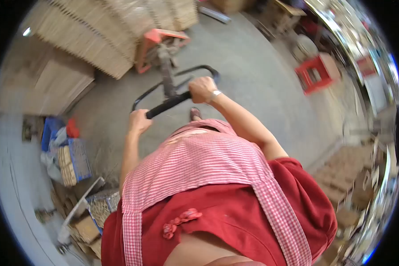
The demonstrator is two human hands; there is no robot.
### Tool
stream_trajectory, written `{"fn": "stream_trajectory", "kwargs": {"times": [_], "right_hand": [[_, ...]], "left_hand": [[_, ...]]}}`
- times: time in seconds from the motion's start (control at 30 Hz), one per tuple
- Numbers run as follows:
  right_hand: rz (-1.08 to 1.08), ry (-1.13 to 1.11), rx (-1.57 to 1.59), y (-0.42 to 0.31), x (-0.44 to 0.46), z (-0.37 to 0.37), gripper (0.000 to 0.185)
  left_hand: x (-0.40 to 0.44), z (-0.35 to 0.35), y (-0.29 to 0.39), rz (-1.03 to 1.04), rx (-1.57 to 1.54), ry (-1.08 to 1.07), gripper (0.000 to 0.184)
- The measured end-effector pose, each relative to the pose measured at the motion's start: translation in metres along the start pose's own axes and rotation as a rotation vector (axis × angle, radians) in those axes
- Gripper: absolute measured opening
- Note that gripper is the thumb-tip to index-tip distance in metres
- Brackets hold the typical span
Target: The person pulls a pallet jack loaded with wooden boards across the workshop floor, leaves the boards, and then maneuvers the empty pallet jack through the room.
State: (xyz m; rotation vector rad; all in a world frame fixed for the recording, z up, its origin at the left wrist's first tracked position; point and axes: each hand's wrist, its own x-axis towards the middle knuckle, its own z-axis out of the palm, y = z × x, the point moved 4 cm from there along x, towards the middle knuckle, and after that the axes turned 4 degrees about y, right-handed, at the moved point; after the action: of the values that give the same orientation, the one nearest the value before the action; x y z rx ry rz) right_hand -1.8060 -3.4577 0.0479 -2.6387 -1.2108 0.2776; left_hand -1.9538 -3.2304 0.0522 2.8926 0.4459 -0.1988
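My left hand (139,121) is wrapped round the left end of a black handle bar (169,105). At the bar's right end, my right hand (203,90) grips it with closed fingers, a watch or bracelet on the wrist. The bar belongs to a dark looped handle on a metal shaft (167,76), which runs forward to the orange-red frame of a pallet jack (154,40). A red-and-white checked apron (204,155) covers my front, below the hands.
Tall stacks of flat boards (93,31) stand beyond the jack at the upper left. A red stool (317,73) is on the right, near a cluttered workbench. Blue crates (79,158) lie at the left, cardboard (346,168) at the lower right. Grey floor (261,88) lies between.
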Motion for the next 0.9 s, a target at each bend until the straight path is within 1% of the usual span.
{"fn": "stream_trajectory", "kwargs": {"times": [0.07,0.13,0.2,0.23,0.3,0.37,0.4,0.43,0.5,0.57,0.6,0.67,0.7,0.77,0.8,0.87,0.9], "right_hand": [[-0.019,0.019,0.008,0.054,0.03,0.038,0.014],[-0.063,0.089,0.009,0.12,0.056,0.104,0.016],[-0.079,0.096,0.07,0.175,0.074,0.181,0.016],[-0.1,0.11,0.079,0.196,0.081,0.211,0.016],[-0.108,0.16,0.07,0.234,0.106,0.272,0.016],[-0.099,0.153,0.057,0.259,0.115,0.304,0.017],[-0.097,0.139,0.054,0.26,0.116,0.317,0.017],[-0.096,0.124,0.052,0.256,0.114,0.323,0.018],[-0.14,0.076,0.036,0.226,0.125,0.32,0.02],[-0.171,0.119,0.026,0.21,0.123,0.311,0.019],[-0.18,0.127,0.025,0.208,0.122,0.311,0.019],[-0.139,0.166,0.005,0.219,0.123,0.309,0.018],[-0.137,0.145,0.001,0.228,0.122,0.303,0.018],[-0.121,0.116,-0.02,0.233,0.122,0.283,0.018],[-0.122,0.126,-0.01,0.23,0.123,0.272,0.018],[-0.105,0.132,0.005,0.223,0.133,0.245,0.018],[-0.112,0.112,-0.012,0.213,0.143,0.23,0.018]], "left_hand": [[0.044,0.037,0.023,-0.04,0.019,0.045,0.016],[0.092,0.111,0.037,-0.035,0.053,0.081,0.017],[0.127,0.192,0.044,-0.017,0.085,0.099,0.018],[0.143,0.228,0.048,-0.005,0.105,0.109,0.018],[0.174,0.288,0.054,-0.1,0.083,0.074,0.019],[0.202,0.329,0.051,-0.053,0.084,0.053,0.021],[0.201,0.343,0.046,-0.034,0.068,0.039,0.021],[0.199,0.351,0.039,-0.05,0.06,0.024,0.022],[0.183,0.344,0.012,-0.097,0.076,0.046,0.023],[0.172,0.338,-0.007,-0.105,0.092,0.116,0.023],[0.169,0.335,-0.001,-0.111,0.096,0.127,0.023],[0.174,0.331,0.022,-0.149,0.065,0.06,0.024],[0.18,0.33,0.022,-0.154,0.068,0.071,0.024],[0.197,0.324,0.021,-0.09,0.112,0.095,0.024],[0.194,0.308,0.026,-0.113,0.114,0.108,0.024],[0.195,0.273,0.037,-0.14,0.058,0.059,0.023],[0.198,0.256,0.027,-0.117,0.034,0.061,0.023]]}}
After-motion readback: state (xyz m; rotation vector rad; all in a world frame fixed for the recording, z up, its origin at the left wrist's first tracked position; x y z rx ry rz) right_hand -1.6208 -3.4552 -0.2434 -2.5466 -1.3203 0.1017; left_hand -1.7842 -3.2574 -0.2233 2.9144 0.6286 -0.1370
